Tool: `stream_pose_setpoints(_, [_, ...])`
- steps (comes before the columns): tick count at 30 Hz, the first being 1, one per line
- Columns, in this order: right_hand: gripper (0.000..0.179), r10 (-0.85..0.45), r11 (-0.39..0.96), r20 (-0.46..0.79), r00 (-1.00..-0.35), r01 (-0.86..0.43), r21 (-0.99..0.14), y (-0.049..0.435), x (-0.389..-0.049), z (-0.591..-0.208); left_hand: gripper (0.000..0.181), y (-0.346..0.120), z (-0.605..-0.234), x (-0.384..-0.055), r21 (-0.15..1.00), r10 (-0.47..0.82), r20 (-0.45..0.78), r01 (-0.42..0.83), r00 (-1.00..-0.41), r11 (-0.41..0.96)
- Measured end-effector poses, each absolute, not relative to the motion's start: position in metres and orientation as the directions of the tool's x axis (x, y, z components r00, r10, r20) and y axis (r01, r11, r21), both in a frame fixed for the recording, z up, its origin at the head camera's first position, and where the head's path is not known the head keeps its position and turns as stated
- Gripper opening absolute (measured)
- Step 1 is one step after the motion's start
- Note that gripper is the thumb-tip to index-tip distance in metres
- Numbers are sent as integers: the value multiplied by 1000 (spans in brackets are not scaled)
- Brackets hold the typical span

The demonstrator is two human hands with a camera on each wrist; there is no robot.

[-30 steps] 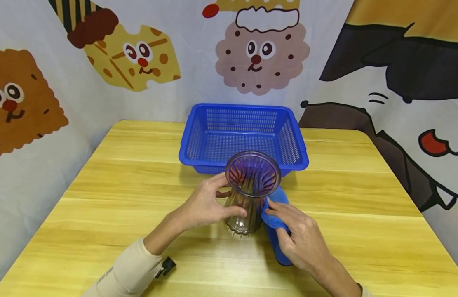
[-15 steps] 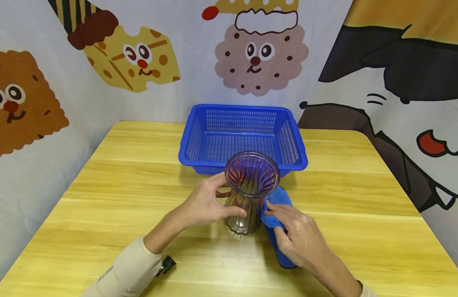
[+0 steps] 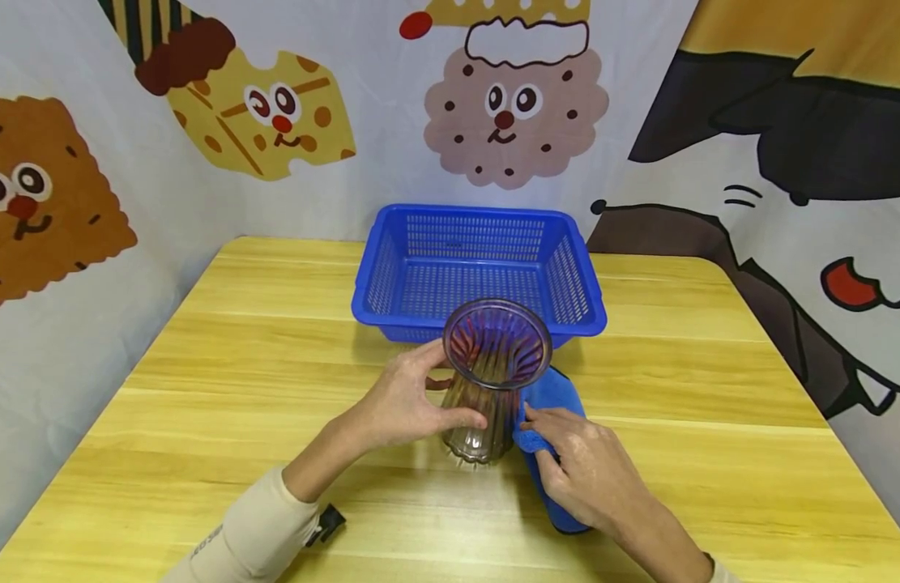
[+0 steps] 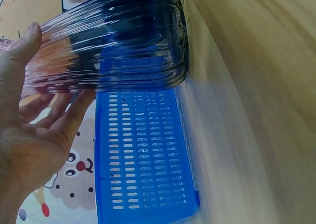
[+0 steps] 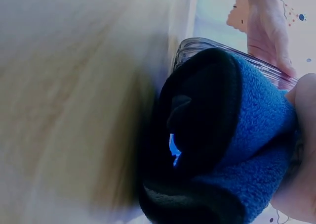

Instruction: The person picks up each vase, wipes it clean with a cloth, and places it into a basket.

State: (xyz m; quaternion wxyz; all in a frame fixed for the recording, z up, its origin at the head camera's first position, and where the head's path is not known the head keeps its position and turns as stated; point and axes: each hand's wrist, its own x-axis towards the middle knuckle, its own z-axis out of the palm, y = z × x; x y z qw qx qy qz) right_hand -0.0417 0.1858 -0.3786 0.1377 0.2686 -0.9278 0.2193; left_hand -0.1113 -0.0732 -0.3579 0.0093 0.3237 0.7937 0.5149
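A ribbed, see-through glass vase [image 3: 486,405] with a flared purple-tinted rim stands upright on the table in the head view. My left hand [image 3: 398,401] grips it from the left, thumb on the near side and fingers round the far side; in the left wrist view the vase [image 4: 118,51] lies across the top. On the vase's right, my right hand [image 3: 588,465] pinches a blue cloth [image 3: 555,393] against the glass. The cloth [image 5: 261,120] has dark edging and hangs folded in the right wrist view, with the left hand [image 5: 266,31] beyond.
A blue plastic basket [image 3: 479,214] with slotted walls sits behind the vase on the wood-grain table [image 3: 223,356]. Cartoon-printed fabric [image 3: 391,105] hangs round the back and sides. A black clip [image 3: 327,525] shows by the left sleeve [image 3: 245,526].
My right hand has slid slightly down the vase's right side with the cloth, and more of the cloth's upper part shows. The vase and my left hand have hardly moved.
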Motion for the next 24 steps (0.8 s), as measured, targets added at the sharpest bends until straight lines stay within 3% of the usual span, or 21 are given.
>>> stream_pose_setpoints(24, [27,-481,784,269,-835,-546,-295,184,-41,-384,88,-73,-357,-111,814,518,325,513,-791,272])
